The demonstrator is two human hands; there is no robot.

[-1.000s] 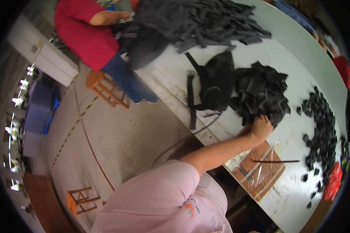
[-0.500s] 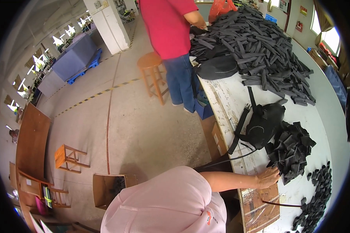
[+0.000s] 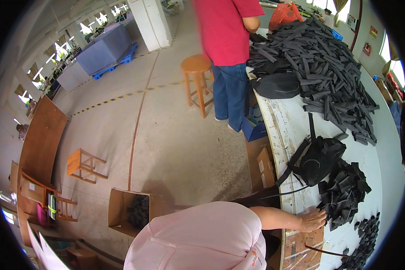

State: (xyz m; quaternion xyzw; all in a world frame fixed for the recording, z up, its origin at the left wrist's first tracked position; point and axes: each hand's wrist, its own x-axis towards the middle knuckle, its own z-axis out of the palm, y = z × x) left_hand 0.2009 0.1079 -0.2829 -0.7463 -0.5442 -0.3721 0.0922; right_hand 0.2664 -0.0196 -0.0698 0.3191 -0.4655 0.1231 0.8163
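Observation:
My left hand (image 3: 312, 219) reaches out from my pink sleeve to the white table (image 3: 288, 126). Its fingertips touch the near edge of a pile of black cut pieces (image 3: 346, 189). Whether the fingers grip a piece I cannot tell. Just beyond that pile lies a black bag (image 3: 321, 157) with long straps. Under my wrist a wooden board (image 3: 301, 247) lies at the table's edge, with a thin dark strip (image 3: 324, 251) across it. My right hand is out of view.
A large heap of black strips (image 3: 319, 58) covers the far table, where a person in a red shirt (image 3: 225, 27) stands beside a wooden stool (image 3: 195, 67). Small black pieces (image 3: 364, 243) lie near right. On the floor are an open cardboard box (image 3: 130, 209) and a low stool (image 3: 83, 164).
The view has swung away from the table toward the floor on the left. My left hand stays at the edge of the black pile.

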